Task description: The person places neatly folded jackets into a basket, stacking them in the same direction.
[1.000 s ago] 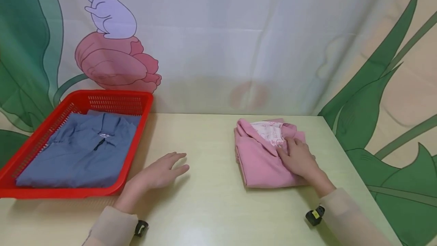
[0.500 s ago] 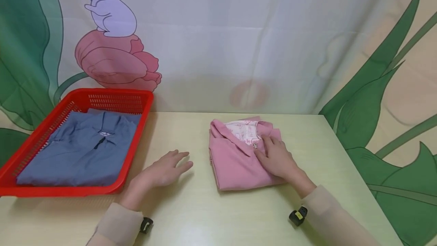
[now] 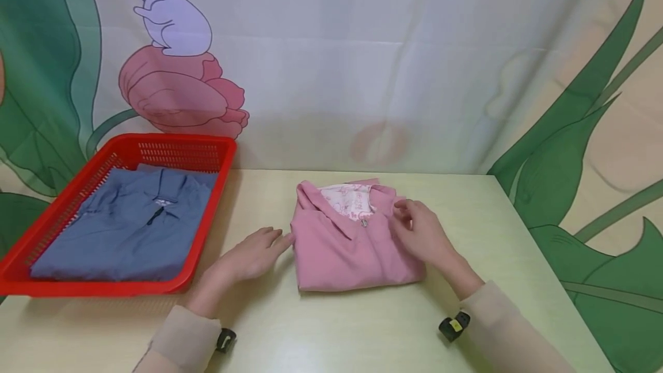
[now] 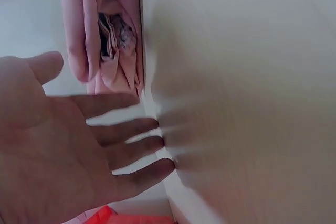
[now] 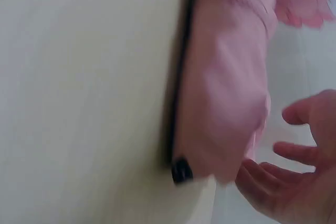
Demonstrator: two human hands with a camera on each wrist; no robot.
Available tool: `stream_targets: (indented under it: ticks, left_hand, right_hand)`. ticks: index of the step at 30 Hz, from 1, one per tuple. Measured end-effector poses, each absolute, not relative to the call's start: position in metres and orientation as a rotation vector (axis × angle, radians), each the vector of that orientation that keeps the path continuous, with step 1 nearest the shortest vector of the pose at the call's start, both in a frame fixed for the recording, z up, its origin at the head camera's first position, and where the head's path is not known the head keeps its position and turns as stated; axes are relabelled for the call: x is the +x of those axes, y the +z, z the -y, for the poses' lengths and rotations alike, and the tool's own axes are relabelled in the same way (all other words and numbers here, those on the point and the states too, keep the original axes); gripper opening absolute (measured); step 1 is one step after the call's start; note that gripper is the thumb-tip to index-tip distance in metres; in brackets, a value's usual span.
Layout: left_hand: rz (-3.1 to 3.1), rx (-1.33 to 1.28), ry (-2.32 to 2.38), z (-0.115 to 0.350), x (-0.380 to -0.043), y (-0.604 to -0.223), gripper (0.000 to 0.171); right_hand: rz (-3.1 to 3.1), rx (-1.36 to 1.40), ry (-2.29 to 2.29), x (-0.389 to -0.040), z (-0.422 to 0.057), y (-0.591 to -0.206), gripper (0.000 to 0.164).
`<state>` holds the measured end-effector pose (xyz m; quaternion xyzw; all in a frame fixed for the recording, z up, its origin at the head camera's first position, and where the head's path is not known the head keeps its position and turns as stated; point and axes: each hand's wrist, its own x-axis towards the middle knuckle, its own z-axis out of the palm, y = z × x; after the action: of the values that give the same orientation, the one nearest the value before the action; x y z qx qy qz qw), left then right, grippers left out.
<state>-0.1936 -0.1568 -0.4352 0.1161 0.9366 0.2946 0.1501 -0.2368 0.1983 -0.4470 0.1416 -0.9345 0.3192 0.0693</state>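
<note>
A folded pink zip-front jacket lies near the middle of the table, its white printed lining showing at the neck. My left hand is at its left edge, thumb tip right by the fabric. In the left wrist view, the fingers of that hand are spread and straight, beside the jacket's layered folds. My right hand is over the jacket's right edge, fingers loosely bent. Seen from the right wrist, this hand has nothing between its fingers and is beside the pink side.
A red plastic basket stands at the left of the table, with a folded blue zip-neck garment inside. Behind the table hangs a printed curtain. The table's right edge slants away beyond my right hand.
My right hand has slid the pink jacket left across the table, up to my left hand. Its fingers, flat on the jacket before, are now raised and bent at its right edge.
</note>
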Motion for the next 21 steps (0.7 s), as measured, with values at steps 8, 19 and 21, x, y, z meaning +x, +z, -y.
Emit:
stream_targets:
  ticks: [8,19,21]
  left_hand:
    - [-2.659,0.226,1.032,0.144,-0.197,-0.435,0.075]
    - [-2.432,0.068,1.413,0.135,-0.204,-0.435,0.066]
    - [-2.368,0.012,1.523,0.134,-0.207,-0.436,0.055]
  right_hand:
    - [3.01,0.111,1.084,-0.248,-0.227,-0.454,0.052]
    - [3.002,0.254,1.106,-0.249,-0.213,-0.461,0.037]
    - [3.0,0.254,1.13,-0.249,-0.211,-0.463,0.038]
